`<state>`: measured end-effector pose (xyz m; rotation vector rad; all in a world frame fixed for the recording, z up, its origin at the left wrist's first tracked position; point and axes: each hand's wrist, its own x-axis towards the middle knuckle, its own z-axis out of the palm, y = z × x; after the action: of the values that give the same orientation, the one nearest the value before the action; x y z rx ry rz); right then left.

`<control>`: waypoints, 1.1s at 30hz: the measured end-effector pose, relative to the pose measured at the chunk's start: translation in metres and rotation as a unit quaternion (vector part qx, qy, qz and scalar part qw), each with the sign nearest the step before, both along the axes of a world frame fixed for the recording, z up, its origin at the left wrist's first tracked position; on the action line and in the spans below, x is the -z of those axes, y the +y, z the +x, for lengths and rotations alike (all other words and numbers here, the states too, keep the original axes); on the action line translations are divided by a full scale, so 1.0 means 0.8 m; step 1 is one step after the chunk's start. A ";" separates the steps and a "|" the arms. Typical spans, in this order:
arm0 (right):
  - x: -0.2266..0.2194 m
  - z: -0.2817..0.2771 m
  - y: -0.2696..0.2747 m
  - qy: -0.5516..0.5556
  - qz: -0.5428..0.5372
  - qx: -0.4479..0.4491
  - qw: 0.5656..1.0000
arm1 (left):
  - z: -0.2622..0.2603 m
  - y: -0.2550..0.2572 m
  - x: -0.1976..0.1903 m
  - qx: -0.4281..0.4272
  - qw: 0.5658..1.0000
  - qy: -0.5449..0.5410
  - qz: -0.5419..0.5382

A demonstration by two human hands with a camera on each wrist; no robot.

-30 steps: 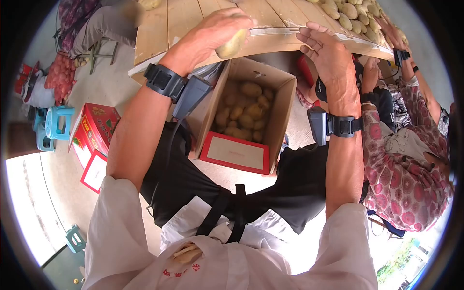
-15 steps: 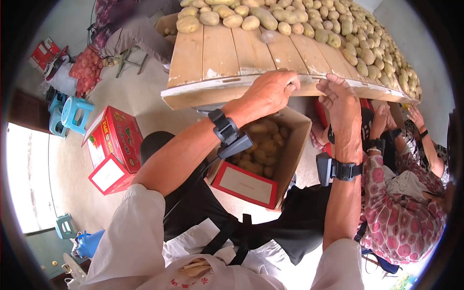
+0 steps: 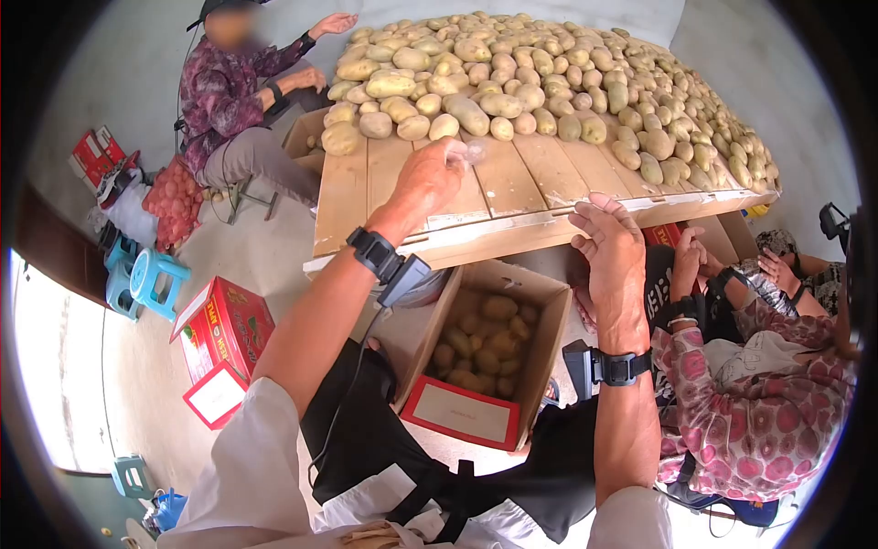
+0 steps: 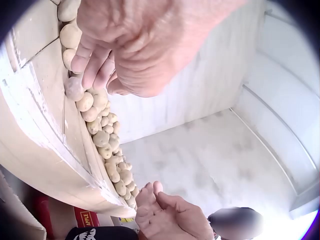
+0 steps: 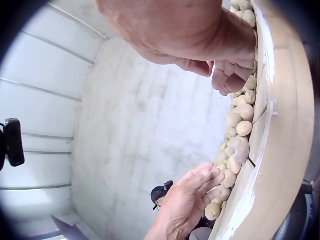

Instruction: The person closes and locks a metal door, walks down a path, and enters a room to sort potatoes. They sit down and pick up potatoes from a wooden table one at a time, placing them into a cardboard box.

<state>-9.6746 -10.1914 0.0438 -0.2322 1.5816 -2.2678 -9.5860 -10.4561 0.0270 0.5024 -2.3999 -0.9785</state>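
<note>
My left hand (image 3: 428,180) reaches over the planks of the wooden table (image 3: 389,169). Its fingers are loosely bent, with the tips close to a pale, translucent round lump (image 3: 475,151) on the boards; the left wrist view shows this lump (image 4: 74,89) beside the fingertips. A broad heap of potatoes (image 3: 468,115) covers the far part of the tabletop. At the table's front edge hovers my right hand (image 3: 611,245), fingers relaxed and nothing held. Below, between my knees, stands an open cardboard box (image 3: 462,410) with several potatoes (image 3: 498,309) inside.
A red apple box (image 3: 242,320) and blue stools (image 3: 157,279) stand on the floor at left, near a red net sack (image 3: 172,206). One person (image 3: 224,110) sits beyond the table's left end; another in a patterned top (image 3: 741,403) sits close at my right.
A second ago my left hand held a potato above the box; it now holds none and has moved forward over the tabletop. The head view has tilted up, showing the heap.
</note>
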 end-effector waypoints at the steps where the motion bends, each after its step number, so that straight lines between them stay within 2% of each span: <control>1: -0.002 0.004 0.002 -0.001 -0.001 0.005 1.000 | -0.011 -0.010 0.000 -0.011 0.999 -0.039 -0.021; 3: -0.003 0.010 0.008 0.017 0.022 -0.030 0.999 | -0.034 -0.026 0.000 -0.019 0.996 -0.077 -0.041; 5: -0.004 0.017 0.013 0.011 0.032 -0.041 0.999 | -0.060 -0.031 -0.003 -0.036 0.980 -0.167 -0.101; 7: -0.008 0.026 0.020 0.008 0.039 -0.057 0.998 | -0.081 -0.035 0.006 -0.007 0.980 -0.172 -0.100; 9: -0.009 0.030 0.025 0.010 0.054 -0.084 0.995 | -0.095 -0.034 0.021 -0.004 0.973 -0.160 -0.165; 14: -0.021 0.035 0.030 0.031 0.077 -0.079 0.993 | -0.111 -0.047 0.024 0.010 0.960 -0.185 -0.212; 16: -0.024 0.025 0.032 0.037 0.079 -0.076 0.993 | -0.107 -0.049 0.012 0.022 0.986 -0.116 -0.117; 17: -0.022 0.020 0.033 0.045 0.084 -0.074 0.993 | -0.097 -0.044 0.007 0.042 0.992 -0.113 0.025; 18: -0.027 0.019 0.035 0.053 0.078 -0.071 0.993 | -0.082 -0.026 -0.022 0.056 0.978 -0.107 0.169; 20: -0.031 0.013 0.038 0.044 0.071 -0.067 0.994 | -0.045 0.000 -0.047 0.174 0.940 -0.069 0.286; 21: -0.032 0.011 0.039 0.042 0.067 -0.065 0.995 | -0.026 0.019 -0.062 0.170 0.937 -0.082 0.295; 23: -0.039 0.010 0.041 0.054 0.068 -0.061 0.994 | 0.019 0.066 -0.086 0.236 0.922 -0.187 0.242; 24: -0.044 0.011 0.043 0.058 0.063 -0.058 0.995 | 0.038 0.090 -0.086 0.234 0.921 -0.191 0.246; 26: -0.047 0.012 0.044 0.057 0.059 -0.060 0.995 | 0.069 0.139 -0.079 0.300 0.905 -0.238 0.184; 29: -0.055 0.019 0.048 0.071 0.059 -0.063 0.994 | 0.086 0.161 -0.011 0.303 0.923 -0.235 0.034; 30: -0.055 0.020 0.049 0.070 0.061 -0.061 0.994 | 0.085 0.163 0.009 0.300 0.924 -0.233 0.036; 32: -0.052 0.021 0.050 0.069 0.064 -0.064 0.993 | 0.085 0.164 0.038 0.244 0.936 -0.227 -0.116; 33: -0.051 0.020 0.051 0.070 0.063 -0.062 0.994 | 0.084 0.162 0.039 0.241 0.937 -0.226 -0.116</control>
<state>-9.6585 -10.1508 0.0845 -0.4520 1.7214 -2.0892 -9.5186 -10.3268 -0.0043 0.0401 -3.1016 -0.8089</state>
